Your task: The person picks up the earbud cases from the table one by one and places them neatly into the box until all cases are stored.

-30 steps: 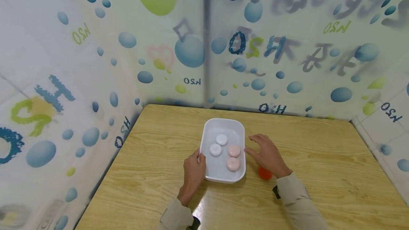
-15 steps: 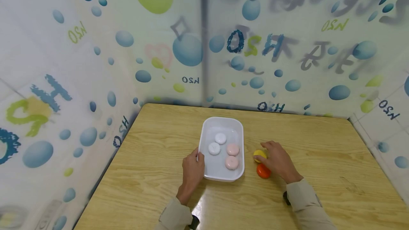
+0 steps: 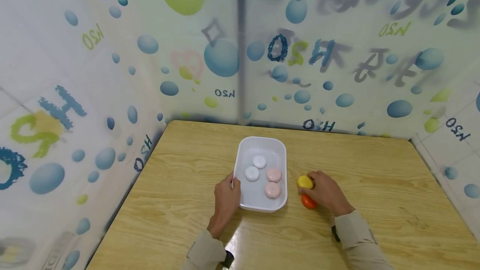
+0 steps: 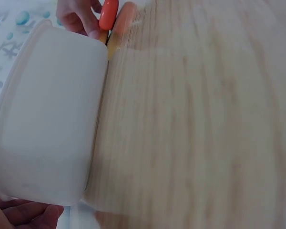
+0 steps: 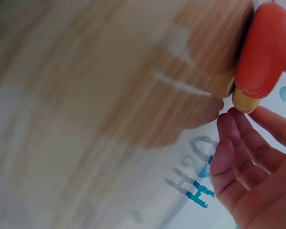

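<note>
The left hand (image 3: 226, 198) grips the near-left rim of the white tray (image 3: 279, 147) on the table (image 3: 375, 203), while the right hand (image 3: 327, 191) pinches a yellow disc (image 3: 305, 182) just beside the tray, above an orange disc (image 3: 308, 202).

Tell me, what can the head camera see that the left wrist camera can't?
Only the head view shows inside the white tray: two white discs and two pink discs, plus the bubble-patterned walls. Only the left wrist view shows the tray's underside close up. Both show the tray, the wooden table, the orange disc and yellow disc at the right hand, and the left hand on the tray's edge.
</note>
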Motion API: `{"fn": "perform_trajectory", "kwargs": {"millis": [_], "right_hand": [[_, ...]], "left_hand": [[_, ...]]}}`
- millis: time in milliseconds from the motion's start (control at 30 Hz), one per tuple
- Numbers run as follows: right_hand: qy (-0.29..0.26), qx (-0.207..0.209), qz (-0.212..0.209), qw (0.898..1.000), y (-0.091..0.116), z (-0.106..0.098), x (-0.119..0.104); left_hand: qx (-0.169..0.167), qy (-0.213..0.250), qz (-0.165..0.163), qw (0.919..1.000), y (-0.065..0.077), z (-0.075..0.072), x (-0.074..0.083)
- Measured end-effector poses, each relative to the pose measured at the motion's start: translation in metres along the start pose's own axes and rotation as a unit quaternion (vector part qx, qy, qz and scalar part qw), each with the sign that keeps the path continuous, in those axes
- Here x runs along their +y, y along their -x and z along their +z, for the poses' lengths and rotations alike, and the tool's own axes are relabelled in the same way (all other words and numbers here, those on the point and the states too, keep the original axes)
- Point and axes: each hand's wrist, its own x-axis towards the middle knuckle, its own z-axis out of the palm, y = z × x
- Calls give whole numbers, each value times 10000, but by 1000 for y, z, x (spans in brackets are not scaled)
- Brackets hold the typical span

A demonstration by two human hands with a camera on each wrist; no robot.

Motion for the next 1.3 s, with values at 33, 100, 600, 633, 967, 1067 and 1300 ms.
{"fn": "perform_trajectory", "kwargs": {"millis": [33, 100, 600, 633, 967, 1067, 1300], "right_hand": [[1, -8, 18, 10000, -1, 0, -1], [11, -21, 43, 10000, -2, 0, -2], [-2, 24, -87, 10000, -8, 1, -7], [-10, 15, -85, 10000, -9, 1, -8], [-402, 251, 48, 9989, -12, -4, -16], [-446, 442, -57, 9980, -13, -6, -20], [-623, 757, -199, 9950, -14, -11, -31]], "left_hand": [[-14, 5, -5, 10000, 0, 0, 0], [-54, 33, -31, 10000, 0, 0, 0], [62, 29, 26, 10000, 0, -1, 1], [62, 40, 31, 10000, 0, -1, 1], [0, 37, 23, 10000, -1, -1, 0], [6, 42, 25, 10000, -1, -1, 0], [-23, 86, 20, 10000, 0, -1, -1]]}}
